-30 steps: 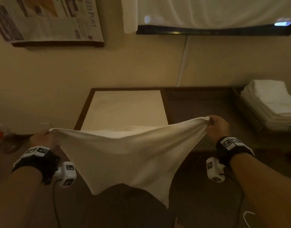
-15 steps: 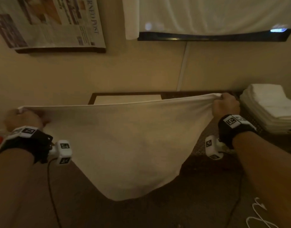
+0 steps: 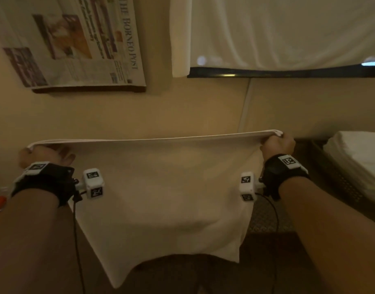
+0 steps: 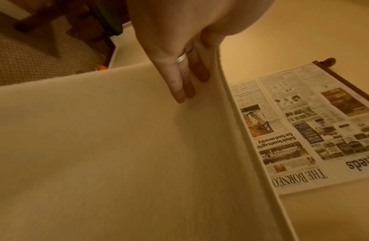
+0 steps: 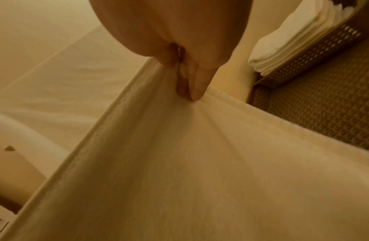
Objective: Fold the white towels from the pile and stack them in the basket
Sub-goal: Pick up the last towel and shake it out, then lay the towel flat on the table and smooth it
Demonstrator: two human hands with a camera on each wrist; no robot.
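Head view shows the left hand (image 3: 37, 154) and the right hand (image 3: 277, 144) each clamped on 1 top corner of a white terry-cloth towel (image 3: 161, 198), which is stretched taut between them in mid-air. Seen from the left wrist, the left hand's fingers (image 4: 179, 78) lie flat against the near face of the cloth, a silver ring on 1 of them, while the doubled hemmed edge runs just beside them; the thumb is hidden behind the fabric. From the right wrist, the right hand's fingers (image 5: 191, 81) pinch the cloth so that creases fan out from the grip. Below that upper edge the towel hangs down with an uneven lower border and a pointed corner at the lower left. Right of the towel, a brown woven basket (image 3: 334, 179) holds a stack of folded white towels (image 3: 360, 164). Behind the towel stands a cream wall; above its left end hangs a newspaper on a dark wooden rod (image 3: 76, 45), and above its right end a pale fabric blind (image 3: 277, 30).
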